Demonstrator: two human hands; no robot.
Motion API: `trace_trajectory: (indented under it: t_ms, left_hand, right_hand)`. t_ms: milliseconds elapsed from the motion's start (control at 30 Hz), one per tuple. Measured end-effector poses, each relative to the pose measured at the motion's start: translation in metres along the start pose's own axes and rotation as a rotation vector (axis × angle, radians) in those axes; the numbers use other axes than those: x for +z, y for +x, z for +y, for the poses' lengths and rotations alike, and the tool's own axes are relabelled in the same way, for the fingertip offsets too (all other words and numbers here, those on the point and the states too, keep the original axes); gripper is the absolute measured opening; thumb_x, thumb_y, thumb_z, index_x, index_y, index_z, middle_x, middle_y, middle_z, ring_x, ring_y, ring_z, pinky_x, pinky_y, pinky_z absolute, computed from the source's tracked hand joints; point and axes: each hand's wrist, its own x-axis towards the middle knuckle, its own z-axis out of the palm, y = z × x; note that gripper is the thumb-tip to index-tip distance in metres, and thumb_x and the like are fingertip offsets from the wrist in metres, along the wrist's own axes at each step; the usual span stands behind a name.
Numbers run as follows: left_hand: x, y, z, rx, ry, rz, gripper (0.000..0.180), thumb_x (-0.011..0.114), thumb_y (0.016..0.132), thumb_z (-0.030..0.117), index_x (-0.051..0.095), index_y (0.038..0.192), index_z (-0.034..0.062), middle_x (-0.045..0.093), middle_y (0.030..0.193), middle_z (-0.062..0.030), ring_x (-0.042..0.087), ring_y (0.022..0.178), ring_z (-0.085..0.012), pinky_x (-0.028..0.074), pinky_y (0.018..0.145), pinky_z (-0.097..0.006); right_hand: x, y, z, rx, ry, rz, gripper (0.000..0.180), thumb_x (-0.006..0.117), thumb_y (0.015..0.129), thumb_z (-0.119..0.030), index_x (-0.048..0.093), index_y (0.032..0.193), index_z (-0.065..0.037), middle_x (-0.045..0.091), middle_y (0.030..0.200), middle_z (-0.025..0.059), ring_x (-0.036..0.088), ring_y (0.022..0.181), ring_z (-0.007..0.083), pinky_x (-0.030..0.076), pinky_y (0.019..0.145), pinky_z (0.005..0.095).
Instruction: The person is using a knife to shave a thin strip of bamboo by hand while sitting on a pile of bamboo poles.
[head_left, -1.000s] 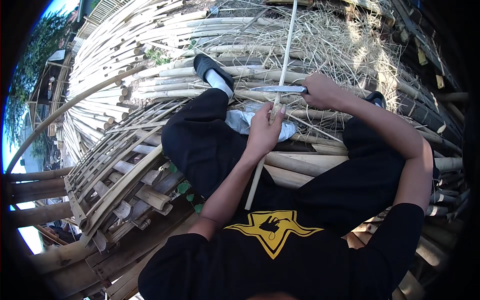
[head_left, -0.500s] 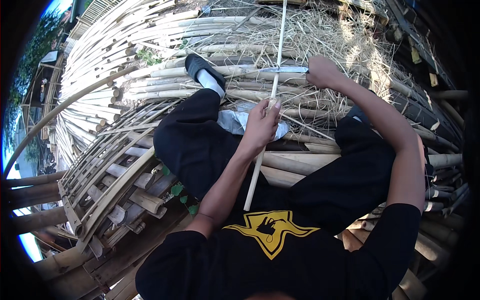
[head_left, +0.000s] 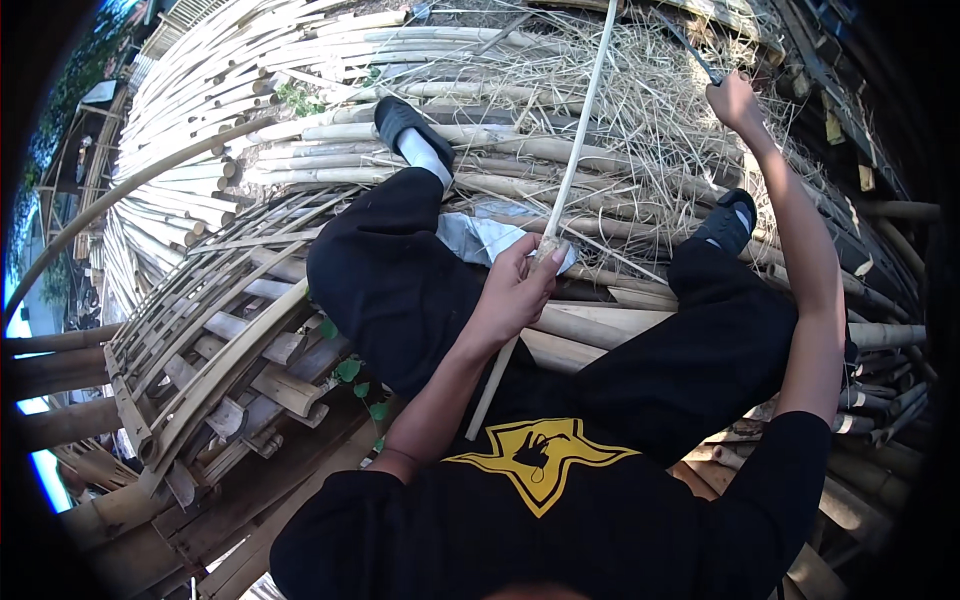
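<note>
Between my knees, my left hand (head_left: 520,290) is closed round a long pale bamboo strip (head_left: 583,130). The strip runs from near my waist up past the top of the view, leaning to the right. Far out at the upper right, my right hand (head_left: 737,103) grips the handle of a knife (head_left: 688,48). Its blade points up and to the left, apart from the strip. A crumpled whitish sheet (head_left: 470,240) lies just beyond my left hand.
Thin shavings (head_left: 640,110) are heaped over bamboo poles (head_left: 480,140) in front of me. Stacked bamboo poles (head_left: 200,150) fill the left, beside a slatted bamboo frame (head_left: 230,350). My sandalled feet (head_left: 410,130) rest on the poles. Dark timbers (head_left: 830,90) stand at the right.
My right hand has swung the knife away from the strip, up and to the right. The strip's far end has tilted rightward, while my left hand has shifted slightly down.
</note>
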Motion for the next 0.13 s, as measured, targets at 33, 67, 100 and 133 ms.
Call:
trace_trajectory:
  t_ms: [33,67,100,133]
  left_hand:
    - [-0.002,0.005,0.002,0.001,0.015,0.019,0.02,0.052,0.094,0.027,0.044,0.095,0.0087,0.036,0.052,0.0072,0.026,0.037,0.0004,0.02,0.033,-0.018]
    - [-0.006,0.009,0.002,0.002,0.008,0.028,0.02,0.052,0.094,0.027,0.044,0.095,0.0087,0.036,0.052,0.0072,0.026,0.037,0.0004,0.02,0.033,-0.018]
    - [-0.008,0.014,0.001,0.013,0.022,0.052,0.02,0.053,0.094,0.026,0.044,0.097,0.0084,0.037,0.052,0.007,0.027,0.036,0.0005,0.02,0.033,-0.018]
    - [-0.011,0.02,0.001,0.029,0.04,0.079,0.021,0.054,0.093,0.025,0.043,0.1,0.008,0.039,0.051,0.0069,0.029,0.036,0.0007,0.02,0.033,-0.018]
  right_hand:
    - [0.002,-0.016,-0.018,0.014,0.074,-0.007,0.037,0.051,0.077,-0.027,0.063,0.089,0.006,0.062,0.086,0.0282,0.062,0.087,0.0407,0.047,0.081,0.0437]
    - [0.003,-0.038,-0.045,0.029,0.15,-0.017,0.038,0.052,0.078,-0.028,0.063,0.089,0.006,0.061,0.088,0.0296,0.061,0.089,0.0407,0.046,0.082,0.0434]
    - [0.001,-0.048,-0.056,-0.109,0.111,-0.131,0.037,0.053,0.078,-0.03,0.063,0.091,0.004,0.06,0.096,0.0313,0.06,0.094,0.0398,0.045,0.085,0.0428]
    - [0.002,-0.054,-0.069,-0.154,0.089,-0.243,0.038,0.055,0.08,-0.032,0.063,0.097,0.001,0.062,0.1,0.0263,0.059,0.095,0.0414,0.044,0.087,0.0452]
